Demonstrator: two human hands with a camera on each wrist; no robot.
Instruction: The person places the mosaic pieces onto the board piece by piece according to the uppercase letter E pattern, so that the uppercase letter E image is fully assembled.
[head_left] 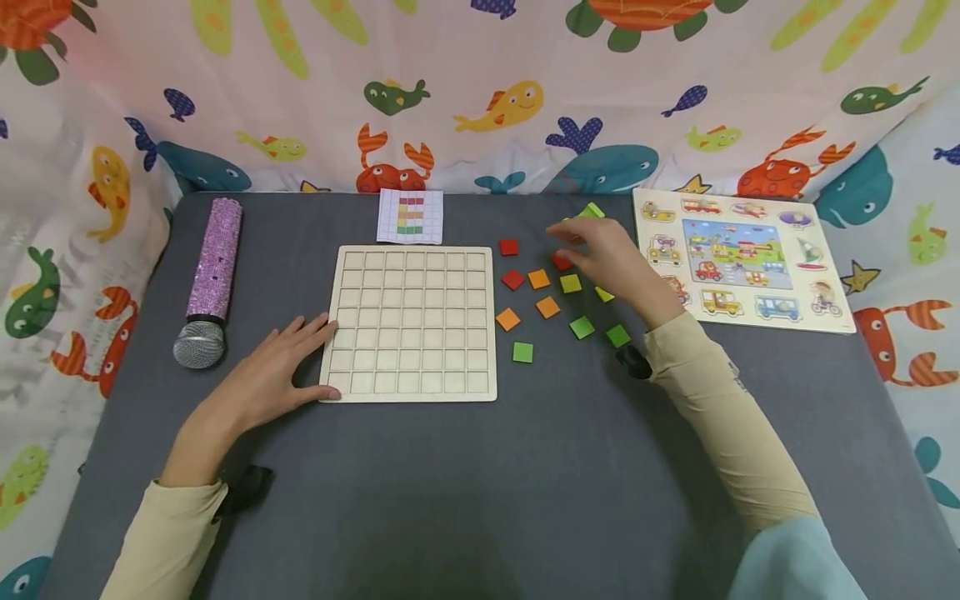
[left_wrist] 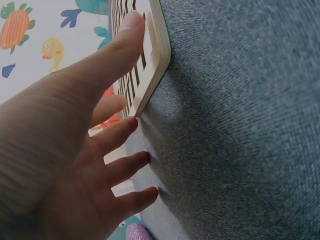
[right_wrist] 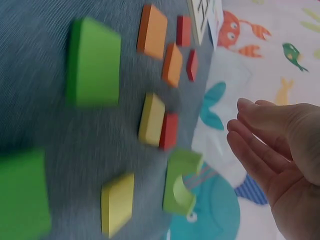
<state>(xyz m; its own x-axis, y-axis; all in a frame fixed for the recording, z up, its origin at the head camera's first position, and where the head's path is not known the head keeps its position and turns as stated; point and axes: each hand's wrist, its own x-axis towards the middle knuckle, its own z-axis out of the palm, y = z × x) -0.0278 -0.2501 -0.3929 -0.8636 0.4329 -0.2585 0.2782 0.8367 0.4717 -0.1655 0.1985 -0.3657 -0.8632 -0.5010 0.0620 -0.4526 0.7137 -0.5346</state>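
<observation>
My left hand [head_left: 270, 375] lies with spread fingers along the left edge of a pale wooden grid board [head_left: 413, 325]. In the left wrist view, its thumb [left_wrist: 120, 42] rests on the board's rim. Above the loose tiles hovers my right hand [head_left: 618, 262], its fingers loosely bent with nothing visible between them. Around and below it lie square tiles: a red tile [head_left: 513, 279], an orange tile [head_left: 538, 278], a yellow tile [head_left: 571, 283], a green tile [head_left: 581, 327] and several more. A light green notched piece [right_wrist: 175, 182] lies beyond them, partly hidden by this hand in the head view.
A paper card [head_left: 386, 217] with a coloured square pattern sits behind the grid board. To the right is a wooden picture puzzle [head_left: 667, 283] with vehicles. A glittery purple microphone [head_left: 214, 267] lies at the left. Sea-animal cloth [head_left: 450, 67] hangs behind the grey table [head_left: 465, 492].
</observation>
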